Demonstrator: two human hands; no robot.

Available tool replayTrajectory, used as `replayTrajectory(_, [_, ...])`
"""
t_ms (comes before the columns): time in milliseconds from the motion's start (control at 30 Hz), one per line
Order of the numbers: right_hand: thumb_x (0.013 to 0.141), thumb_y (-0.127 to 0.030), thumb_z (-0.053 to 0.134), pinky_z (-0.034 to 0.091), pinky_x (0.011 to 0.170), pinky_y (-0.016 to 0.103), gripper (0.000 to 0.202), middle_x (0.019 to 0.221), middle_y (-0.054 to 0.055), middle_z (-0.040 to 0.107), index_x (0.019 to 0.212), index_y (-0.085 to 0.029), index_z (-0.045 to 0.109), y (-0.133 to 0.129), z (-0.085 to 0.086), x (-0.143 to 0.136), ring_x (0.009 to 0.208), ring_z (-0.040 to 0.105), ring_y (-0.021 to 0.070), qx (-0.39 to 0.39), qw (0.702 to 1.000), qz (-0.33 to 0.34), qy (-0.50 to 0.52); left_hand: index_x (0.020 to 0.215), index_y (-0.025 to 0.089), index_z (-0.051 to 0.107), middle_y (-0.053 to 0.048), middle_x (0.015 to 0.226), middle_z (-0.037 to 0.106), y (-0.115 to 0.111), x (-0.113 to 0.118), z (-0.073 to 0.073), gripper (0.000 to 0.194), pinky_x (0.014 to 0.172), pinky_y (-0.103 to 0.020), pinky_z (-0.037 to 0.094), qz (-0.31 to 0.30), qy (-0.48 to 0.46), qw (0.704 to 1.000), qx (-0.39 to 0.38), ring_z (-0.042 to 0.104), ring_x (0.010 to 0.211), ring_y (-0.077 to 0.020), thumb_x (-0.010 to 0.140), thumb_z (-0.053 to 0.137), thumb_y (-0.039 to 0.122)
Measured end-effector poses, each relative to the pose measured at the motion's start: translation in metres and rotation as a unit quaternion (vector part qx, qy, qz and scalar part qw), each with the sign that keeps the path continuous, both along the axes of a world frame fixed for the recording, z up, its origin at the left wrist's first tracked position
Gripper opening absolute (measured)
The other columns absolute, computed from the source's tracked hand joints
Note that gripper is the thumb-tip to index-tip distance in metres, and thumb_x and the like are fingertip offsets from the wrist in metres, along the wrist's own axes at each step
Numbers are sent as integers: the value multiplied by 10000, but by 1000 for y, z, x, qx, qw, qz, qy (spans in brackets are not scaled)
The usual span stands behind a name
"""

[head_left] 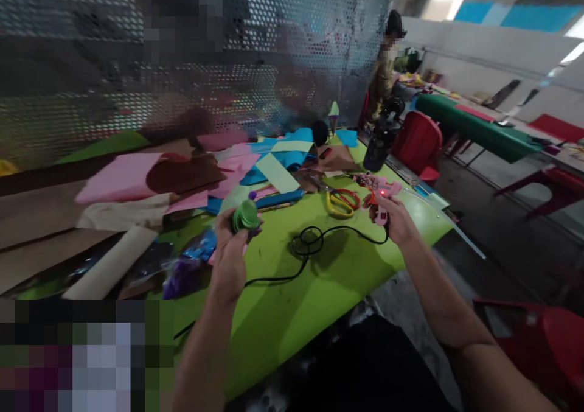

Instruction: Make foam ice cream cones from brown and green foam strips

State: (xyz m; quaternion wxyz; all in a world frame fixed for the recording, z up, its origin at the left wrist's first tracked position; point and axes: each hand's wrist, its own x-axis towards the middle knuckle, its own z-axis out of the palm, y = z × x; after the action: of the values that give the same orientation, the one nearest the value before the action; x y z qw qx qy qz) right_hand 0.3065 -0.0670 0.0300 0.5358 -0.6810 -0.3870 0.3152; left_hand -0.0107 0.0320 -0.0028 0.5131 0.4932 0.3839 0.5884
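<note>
My right hand point(393, 216) is closed round the grip of a pink hot glue gun point(382, 188) with a small red light glowing on its side. A clear glue stick point(449, 217) sticks out of its back end. Its black cord point(314, 241) loops over the green tabletop. In my left hand point(231, 241), fingers wrapped round it, is a green rolled piece point(245, 215) with a coiled look; its exact kind is unclear. Between the hands, scissors point(342, 202) with yellow and red handles lie on the table.
Pink, brown, blue and pale green craft sheets point(278, 171) pile along the back and left of the green table point(292, 321). A black bottle point(381, 141) stands at the far right edge. Red chairs point(416, 144) and a person point(382, 77) are beyond. A blurred patch covers the lower left.
</note>
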Motion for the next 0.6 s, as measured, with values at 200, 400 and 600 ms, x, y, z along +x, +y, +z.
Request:
replayTrajectory(200, [961, -488, 471, 491, 688, 326, 396, 937, 200, 762, 808, -187, 678, -3, 0, 52, 751, 685, 207, -130, 981, -67, -124, 1050, 264, 532, -5, 950, 640, -5, 2, 13, 367, 765, -295, 561, -10, -16, 999, -42, 656, 875, -176, 706, 659, 285])
replayTrajectory(400, [903, -533, 554, 350, 637, 352, 504, 624, 121, 658, 513, -219, 607, -13, 7, 65, 682, 608, 256, -274, 920, -70, -271, 1103, 268, 495, 2, 954, 606, -2, 4, 4, 404, 714, -266, 540, -31, 20, 998, -44, 642, 789, -135, 711, 586, 305])
replayTrajectory(600, [925, -519, 561, 364, 566, 324, 344, 690, 62, 708, 916, -230, 748, -15, 29, 22, 615, 604, 230, -107, 919, 47, -377, 1149, 261, 492, -21, 1080, 593, -4, 6, -2, 400, 799, -294, 554, -51, 17, 998, -37, 644, 905, -149, 755, 536, 307])
